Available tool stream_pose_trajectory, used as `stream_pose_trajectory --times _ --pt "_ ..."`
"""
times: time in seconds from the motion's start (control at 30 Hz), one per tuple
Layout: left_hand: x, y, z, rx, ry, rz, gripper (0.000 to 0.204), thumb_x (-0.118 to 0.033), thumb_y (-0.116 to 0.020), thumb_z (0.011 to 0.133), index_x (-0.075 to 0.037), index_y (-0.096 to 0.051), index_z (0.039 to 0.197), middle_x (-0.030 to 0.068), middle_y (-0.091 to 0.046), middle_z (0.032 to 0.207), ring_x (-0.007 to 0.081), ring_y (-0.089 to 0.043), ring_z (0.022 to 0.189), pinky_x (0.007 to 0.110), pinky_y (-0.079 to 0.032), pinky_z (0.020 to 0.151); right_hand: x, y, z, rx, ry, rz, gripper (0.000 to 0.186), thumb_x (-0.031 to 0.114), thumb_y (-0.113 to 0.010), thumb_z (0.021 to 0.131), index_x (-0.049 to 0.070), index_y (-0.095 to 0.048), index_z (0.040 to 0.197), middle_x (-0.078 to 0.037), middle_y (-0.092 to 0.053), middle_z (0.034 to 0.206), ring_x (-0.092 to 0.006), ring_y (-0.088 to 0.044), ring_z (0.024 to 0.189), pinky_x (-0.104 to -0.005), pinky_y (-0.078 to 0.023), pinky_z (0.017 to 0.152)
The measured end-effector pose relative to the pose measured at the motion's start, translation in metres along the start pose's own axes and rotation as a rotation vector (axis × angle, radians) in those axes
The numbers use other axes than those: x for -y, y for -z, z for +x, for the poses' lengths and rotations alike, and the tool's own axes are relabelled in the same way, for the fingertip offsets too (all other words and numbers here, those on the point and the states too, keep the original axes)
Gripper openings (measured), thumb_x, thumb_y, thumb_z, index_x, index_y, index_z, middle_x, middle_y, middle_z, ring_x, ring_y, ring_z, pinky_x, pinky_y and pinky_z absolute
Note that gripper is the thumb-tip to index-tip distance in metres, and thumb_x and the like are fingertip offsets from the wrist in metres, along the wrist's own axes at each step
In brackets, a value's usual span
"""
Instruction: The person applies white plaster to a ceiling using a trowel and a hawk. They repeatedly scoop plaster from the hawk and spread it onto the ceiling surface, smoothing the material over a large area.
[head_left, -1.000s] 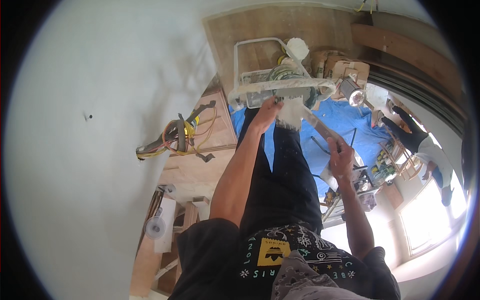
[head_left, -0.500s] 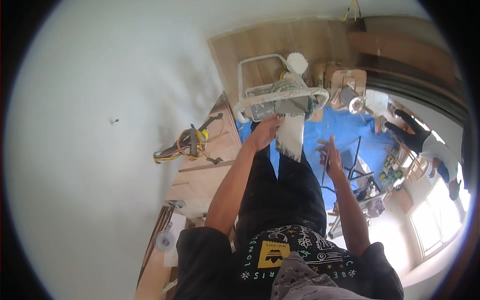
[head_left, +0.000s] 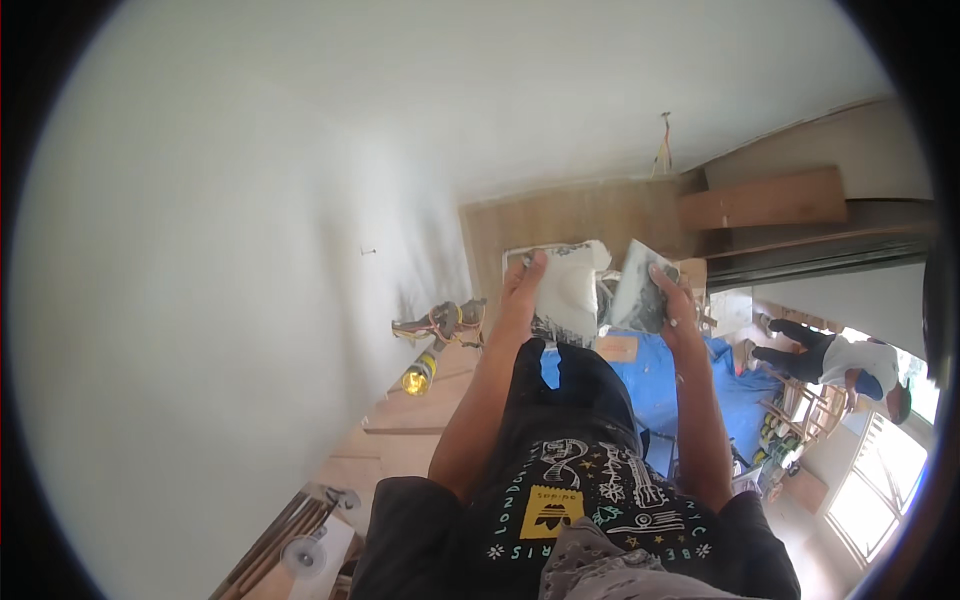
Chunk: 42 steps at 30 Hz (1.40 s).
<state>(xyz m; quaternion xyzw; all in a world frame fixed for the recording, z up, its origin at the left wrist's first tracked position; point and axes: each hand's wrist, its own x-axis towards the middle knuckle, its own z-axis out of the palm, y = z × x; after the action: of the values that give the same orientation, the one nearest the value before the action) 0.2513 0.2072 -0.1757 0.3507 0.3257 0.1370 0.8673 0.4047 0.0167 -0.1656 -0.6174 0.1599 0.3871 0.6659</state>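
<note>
Far left, the pale wall point(head_left: 220, 300) is taking up much of the view; a bundle of cables point(head_left: 447, 322) is jutting from it. Your left hand point(head_left: 522, 292) is gripping a rectangular plate point(head_left: 553, 334) loaded with white compound point(head_left: 570, 288). Just to its right, your right hand point(head_left: 677, 305) is holding a smeared flat scraper point(head_left: 636, 287), thumb on its face. Blue tarp point(head_left: 665, 385) is covering floor beyond. Far right, a co-worker point(head_left: 852, 362) in a white top is standing.
</note>
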Motion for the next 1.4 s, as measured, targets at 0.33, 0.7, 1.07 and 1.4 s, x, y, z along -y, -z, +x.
stream_pose_trajectory --times 0.33,0.7,1.07,1.4 --pt "-0.062 -0.038 -0.019 -0.160 -0.430 0.143 0.035 -0.032 -0.049 0.099 -0.001 -0.056 0.115 0.0062 -0.064 0.103 0.0151 -0.062 0.092 0.030 -0.050 0.081 0.089 -0.096 -0.124 0.215 0.861 -0.819 0.033 0.020 -0.061 0.091 -0.005 -0.063 0.112 -0.018 -0.067 0.084 -0.0250 -0.064 0.074 -0.0333 -0.050 0.068" --pt "-0.092 -0.118 -0.041 0.230 -0.075 -0.326 0.048 -0.045 -0.036 0.100 -0.006 -0.054 0.121 0.0088 -0.061 0.103 0.0231 -0.063 0.094 0.038 -0.053 0.082 0.103 -0.075 -0.176 0.076 1.637 -0.939 0.053 -0.002 -0.063 0.068 0.015 -0.064 0.118 -0.005 -0.062 0.125 -0.0243 -0.066 0.102 -0.0352 -0.057 0.078" --pt "-0.129 -0.144 -0.102 0.200 -0.023 -0.231 0.037 -0.034 -0.045 0.098 -0.009 -0.056 0.122 0.0083 -0.062 0.109 0.0252 -0.060 0.102 0.044 -0.049 0.089 0.007 0.023 -0.040 0.002 0.533 0.633 0.020 0.009 -0.060 0.079 0.001 -0.062 0.096 -0.007 -0.065 0.085 -0.0213 -0.065 0.077 -0.0334 -0.053 0.072" --pt "-0.144 -0.122 -0.117 0.106 -0.065 -0.268 0.038 -0.032 -0.048 0.097 -0.010 -0.054 0.126 0.0082 -0.062 0.114 0.0263 -0.060 0.105 0.047 -0.049 0.089 0.043 0.026 -0.080 0.444 0.262 0.751 0.025 0.010 -0.061 0.080 0.003 -0.057 0.104 -0.008 -0.065 0.095 -0.0230 -0.064 0.091 -0.0325 -0.050 0.087"
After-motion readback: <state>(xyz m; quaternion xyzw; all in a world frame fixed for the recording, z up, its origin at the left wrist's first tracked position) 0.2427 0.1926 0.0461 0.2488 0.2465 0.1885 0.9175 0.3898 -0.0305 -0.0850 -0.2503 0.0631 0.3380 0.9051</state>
